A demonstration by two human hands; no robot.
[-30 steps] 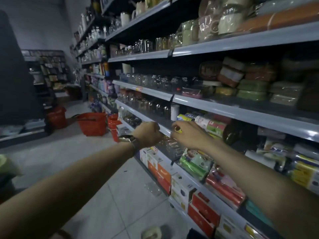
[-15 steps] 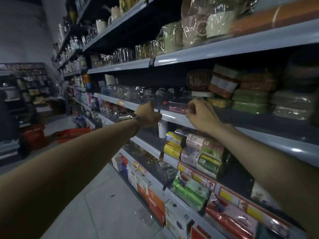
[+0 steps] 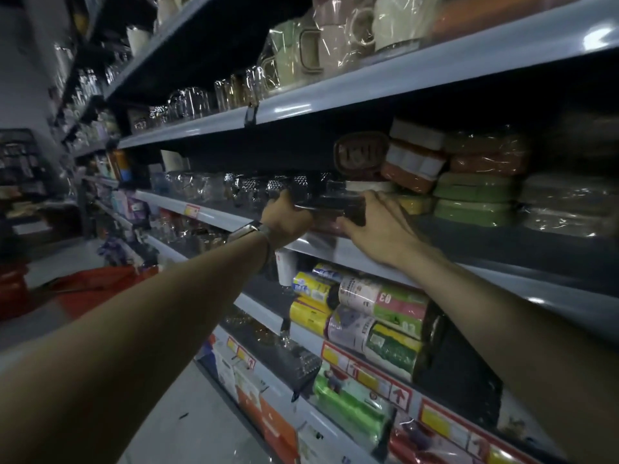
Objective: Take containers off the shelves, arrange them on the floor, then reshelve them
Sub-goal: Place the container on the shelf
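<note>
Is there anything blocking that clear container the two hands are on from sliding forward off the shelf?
Nothing visible does. The left hand and right hand grip the ends of the clear container at the shelf front edge. Neighbouring glass jars and green boxes sit beside it, not in front.

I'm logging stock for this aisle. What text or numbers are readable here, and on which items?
"03": on the pink and green wrapped roll, seen mirrored or upside down.
Red and yellow shelf-edge price tags: an arrow shows, text too blurred.
Yellow rolls, boxes: print unreadable.
</note>
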